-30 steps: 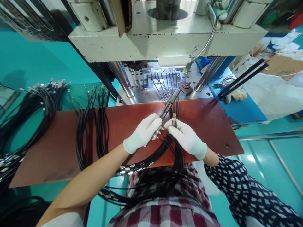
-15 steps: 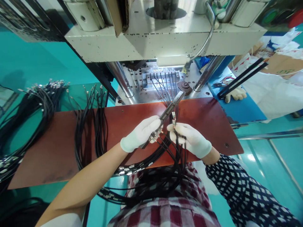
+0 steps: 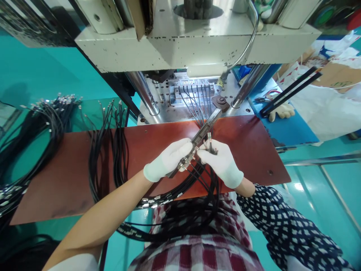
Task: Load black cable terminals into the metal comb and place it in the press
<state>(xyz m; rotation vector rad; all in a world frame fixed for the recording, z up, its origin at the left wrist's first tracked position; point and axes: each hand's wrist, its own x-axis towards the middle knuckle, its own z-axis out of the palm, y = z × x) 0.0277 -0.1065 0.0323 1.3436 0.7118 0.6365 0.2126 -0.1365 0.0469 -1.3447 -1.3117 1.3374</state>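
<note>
My left hand [image 3: 172, 157], in a white glove, is closed round a long dark metal bar [image 3: 207, 127] that slants up to the right. Several cable connectors [image 3: 184, 162] sit along the bar's lower part. My right hand [image 3: 221, 160], also gloved, is closed on a black cable with a metal connector end [image 3: 209, 136] pointing up, close beside the bar. More black cables [image 3: 194, 178] hang below both hands, over the board's front edge and the lap. Beyond the bar, a metal fixture [image 3: 192, 98] in the press has several black cables running out of it.
A press [image 3: 197, 52] with steel columns stands ahead. Cable bundles [image 3: 120, 150] lie on the left of the reddish-brown board [image 3: 245, 150]. Rightward, a blue surface [image 3: 299, 128] holds a glove [image 3: 283, 111] and black bars [image 3: 291, 90], near white plastic bags [image 3: 324, 109].
My right hand has moved left and slightly up, closer to the bar, with the cable still in its fingers. My left hand and the bar have hardly moved.
</note>
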